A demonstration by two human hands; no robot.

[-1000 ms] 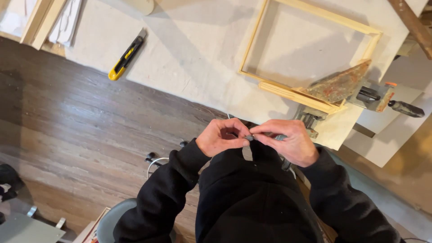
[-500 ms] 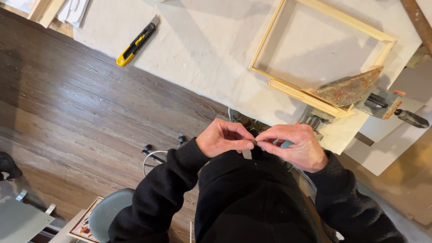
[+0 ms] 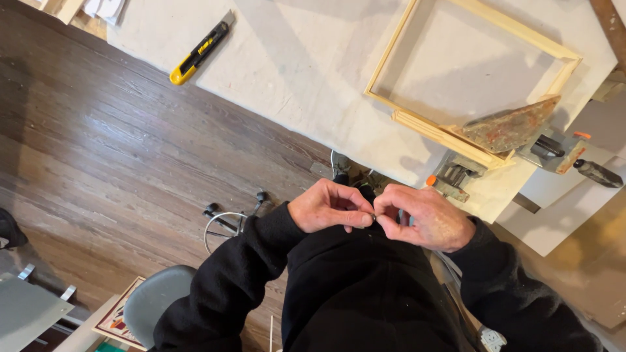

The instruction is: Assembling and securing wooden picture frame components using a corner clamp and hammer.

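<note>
My left hand (image 3: 329, 207) and my right hand (image 3: 424, 216) meet in front of my black sweater, fingertips pinched together on a tiny metal piece (image 3: 373, 216), too small to identify. Both hands hover just off the near edge of a white cloth-covered table (image 3: 306, 72). On that table lies an open wooden frame (image 3: 424, 127), with a rusty triangular metal plate (image 3: 512, 125) resting on its near right corner.
A yellow and black utility knife (image 3: 199, 50) lies on the table's left part. A bar clamp with orange parts (image 3: 456, 176) grips the table edge by the frame. Dark wooden floor (image 3: 117, 143) spreads left; a grey stool (image 3: 153, 301) stands below.
The view has shifted slightly, so the table sits higher and further right. My hands stay pinched together at my chest, with the fingers drawn closer.
</note>
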